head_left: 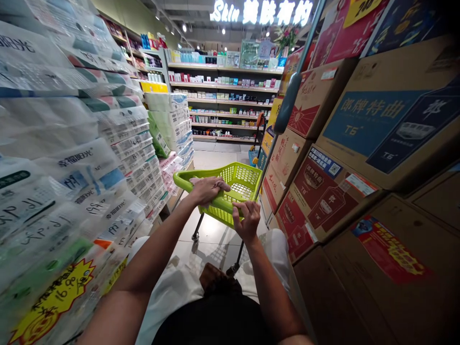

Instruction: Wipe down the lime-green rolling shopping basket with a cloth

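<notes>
A lime-green plastic shopping cart stands in front of me, its basket lattice-walled with a smooth rim. My left hand lies over the near rim, fingers bent around a pale pink cloth pressed against it. My right hand has its fingers curled over the near right corner of the rim; its palm side is partly hidden. A long pole with a dark blue-grey grip leans up to the right from beside that corner. Whether the pole touches my right hand, I cannot tell.
Wrapped tissue packs are stacked high on the left. Cardboard cartons form a wall on the right, close to the cart. Pale floor tiles lead to shelves of small boxes and bottles. A blue-and-orange wheeled item stands farther along.
</notes>
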### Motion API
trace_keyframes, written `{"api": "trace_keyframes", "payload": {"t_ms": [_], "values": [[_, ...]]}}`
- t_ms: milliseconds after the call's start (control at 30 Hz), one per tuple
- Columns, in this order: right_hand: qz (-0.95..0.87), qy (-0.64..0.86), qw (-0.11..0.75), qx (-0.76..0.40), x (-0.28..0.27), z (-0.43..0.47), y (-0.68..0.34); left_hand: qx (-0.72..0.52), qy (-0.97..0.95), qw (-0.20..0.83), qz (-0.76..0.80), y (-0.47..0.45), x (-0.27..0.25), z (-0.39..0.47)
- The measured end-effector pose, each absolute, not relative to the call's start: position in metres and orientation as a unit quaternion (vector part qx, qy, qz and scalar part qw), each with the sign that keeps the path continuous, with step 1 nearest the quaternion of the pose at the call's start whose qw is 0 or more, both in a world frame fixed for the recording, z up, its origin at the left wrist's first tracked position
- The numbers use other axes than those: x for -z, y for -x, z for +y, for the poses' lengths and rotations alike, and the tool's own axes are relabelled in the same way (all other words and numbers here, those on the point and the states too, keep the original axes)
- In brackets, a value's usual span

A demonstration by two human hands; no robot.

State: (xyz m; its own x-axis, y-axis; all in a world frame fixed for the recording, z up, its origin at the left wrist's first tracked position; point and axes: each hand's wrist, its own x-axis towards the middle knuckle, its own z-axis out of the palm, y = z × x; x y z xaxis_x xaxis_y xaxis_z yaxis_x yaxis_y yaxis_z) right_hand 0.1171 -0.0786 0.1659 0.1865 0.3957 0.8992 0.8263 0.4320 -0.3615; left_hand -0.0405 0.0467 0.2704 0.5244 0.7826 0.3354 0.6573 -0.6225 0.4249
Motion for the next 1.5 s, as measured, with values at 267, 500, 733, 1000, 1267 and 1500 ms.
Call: {"api": "trace_keyframes", "payload": {"t_ms": [267,500,733,1000,1267,1500], "values": [[-0.601,0.505,0.596,0.171,-0.164,-0.078,-0.124,-0.219,-0.851,0.077,0.472,0.037,-0.278,0.031],[-0.592,0.491,0.618,0.162,-0.168,-0.080,-0.133,-0.569,-0.739,-0.050,0.356,0.035,-0.176,-0.012],[-0.609,0.457,0.631,0.148,-0.170,-0.081,-0.141,-0.715,-0.618,-0.139,0.297,0.039,-0.122,-0.003],[-0.604,0.490,0.608,0.161,-0.169,-0.075,-0.146,-0.727,-0.531,-0.052,0.433,0.063,-0.162,-0.005],[-0.645,0.546,0.480,0.234,-0.188,-0.087,-0.105,-0.621,-0.623,-0.071,0.470,0.097,-0.167,-0.014],[-0.658,0.547,0.460,0.236,-0.176,-0.078,-0.103,-0.586,-0.664,-0.053,0.461,0.095,-0.184,-0.026]]}}
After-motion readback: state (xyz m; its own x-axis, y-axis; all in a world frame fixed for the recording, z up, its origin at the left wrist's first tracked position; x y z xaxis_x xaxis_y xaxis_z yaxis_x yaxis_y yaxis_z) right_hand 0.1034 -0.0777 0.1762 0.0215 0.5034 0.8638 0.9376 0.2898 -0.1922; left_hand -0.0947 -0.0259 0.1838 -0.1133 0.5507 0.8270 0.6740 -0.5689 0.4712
